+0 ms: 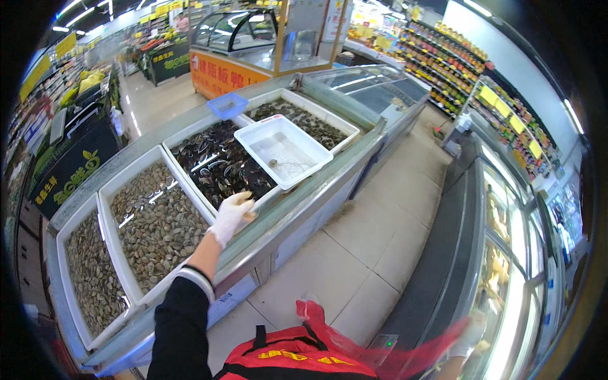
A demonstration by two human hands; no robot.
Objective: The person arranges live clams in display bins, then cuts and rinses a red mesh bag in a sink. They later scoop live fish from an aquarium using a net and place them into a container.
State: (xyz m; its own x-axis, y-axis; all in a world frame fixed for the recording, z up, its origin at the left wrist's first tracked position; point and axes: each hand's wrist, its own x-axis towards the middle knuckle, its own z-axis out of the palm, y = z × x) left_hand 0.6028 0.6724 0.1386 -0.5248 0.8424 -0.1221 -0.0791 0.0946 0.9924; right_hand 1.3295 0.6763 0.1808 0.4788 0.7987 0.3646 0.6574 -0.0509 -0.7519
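My left hand (232,215), in a white glove with yellowish fingertips, is over the near rim of a tray of dark mussels (216,159). Its fingers are curled, and I cannot tell whether anything is between them. Far to the right, my right hand (470,332), also gloved, is blurred by motion beside the lit glass case. A red cloth strap (427,344) stretches to it from the red apron (294,354) on my front. A shallow white plastic basin (289,159) rests across the mussel tray, holding a little water and one small shell.
Two white trays of clams (156,228) (92,275) stand left of the mussels. Another shellfish tray (297,118) and a blue plastic basket (228,105) are farther back. A glass-edged tank (304,199) encloses the trays. Tiled floor (351,256) separates it from the glass display case (498,256).
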